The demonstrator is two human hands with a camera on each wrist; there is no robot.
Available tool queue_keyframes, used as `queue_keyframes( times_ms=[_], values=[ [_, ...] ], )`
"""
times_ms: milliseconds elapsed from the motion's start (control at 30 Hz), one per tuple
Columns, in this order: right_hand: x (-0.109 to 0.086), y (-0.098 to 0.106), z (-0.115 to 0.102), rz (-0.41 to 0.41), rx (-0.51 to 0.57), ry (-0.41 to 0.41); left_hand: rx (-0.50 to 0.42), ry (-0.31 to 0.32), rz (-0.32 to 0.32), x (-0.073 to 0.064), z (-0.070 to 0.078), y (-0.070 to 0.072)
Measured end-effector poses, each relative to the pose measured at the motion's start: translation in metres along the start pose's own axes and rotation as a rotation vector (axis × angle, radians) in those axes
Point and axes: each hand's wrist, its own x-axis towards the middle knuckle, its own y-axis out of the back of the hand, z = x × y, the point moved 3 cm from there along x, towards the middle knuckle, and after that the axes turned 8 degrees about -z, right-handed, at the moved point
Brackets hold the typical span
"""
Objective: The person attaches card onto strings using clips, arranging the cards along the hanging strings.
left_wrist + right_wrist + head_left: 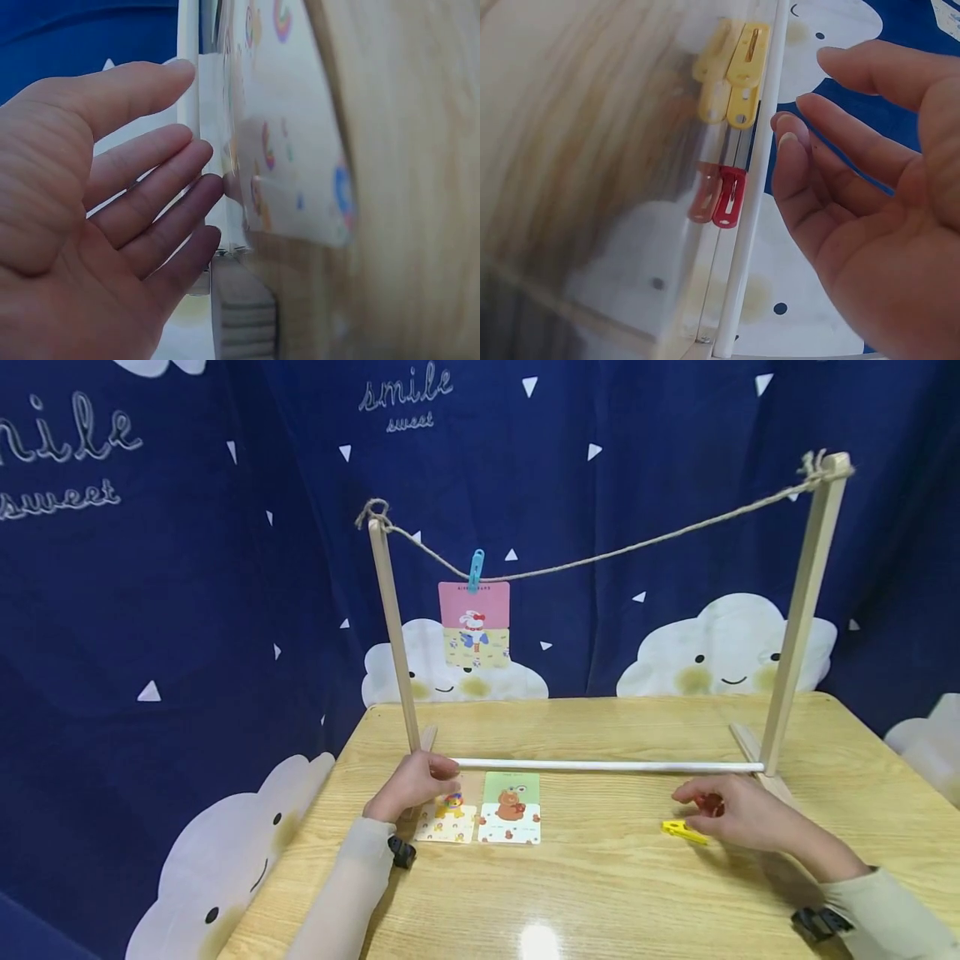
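Observation:
My left hand [415,787] hovers at the left card [448,828], a peach and cream one with a small orange animal, and covers part of it. In the left wrist view its fingers [154,184] are loosely bent with nothing between them. Just right of that card lies a green and white card [512,822] with a brown bear. On the other side, my right hand [738,814] is over a red clothespin [729,199], beside a yellow clothespin [684,832]. The right wrist view shows thumb and fingers apart, holding nothing; both clothespins lie on the table.
A wooden frame with a left post [393,631], a right post [806,610] and a white crossbar [600,766] stands on the table [600,893]. From its sagging rope [637,545] hangs a pink and yellow card [475,610] under a blue clothespin [476,568].

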Motion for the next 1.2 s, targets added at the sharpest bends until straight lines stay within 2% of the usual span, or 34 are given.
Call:
queue_keyframes(
  times_ms=[267, 500, 900, 1200],
  values=[
    [-0.0045, -0.0015, 0.0026, -0.024, 0.003, 0.000, 0.009, 0.012, -0.036, -0.0006, 0.0028, -0.0020],
    [-0.0056, -0.0035, 0.0047, -0.069, 0.010, -0.037, 0.011, -0.001, -0.058, -0.0010, 0.0043, -0.0027],
    [-0.0088, -0.0049, 0.0065, -0.096, 0.022, -0.075, 0.106, -0.017, -0.096, 0.0014, 0.0042, -0.0048],
    [-0.0084, -0.0069, 0.0088, -0.125, 0.016, -0.124, 0.131, -0.029, -0.108, 0.0019, 0.0060, -0.0053]
  ],
)
